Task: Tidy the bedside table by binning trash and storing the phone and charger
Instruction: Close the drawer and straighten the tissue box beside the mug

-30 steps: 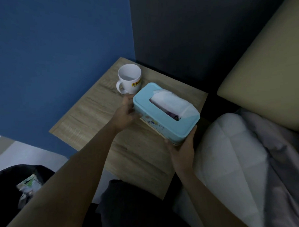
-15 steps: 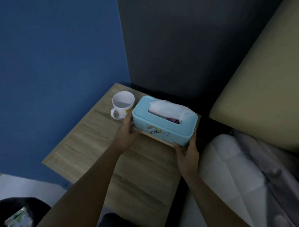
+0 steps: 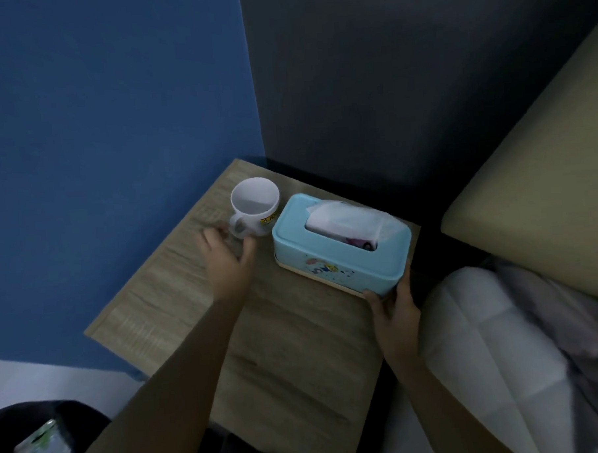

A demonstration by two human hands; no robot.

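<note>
Wooden bedside table (image 3: 296,356) carries two things — one white mug (image 3: 254,205), one blue tissue box (image 3: 339,250). Right hand (image 3: 394,311) grips the box corner; left hand (image 3: 225,255) is open, empty.

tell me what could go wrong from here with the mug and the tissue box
1. The left hand is open and blurred right beside the mug handle; a careless reach could tip the mug over.
2. The tissue box sits close to the bedside table edge by the bed, with only the right hand at its corner; a nudge could push it off.
</note>
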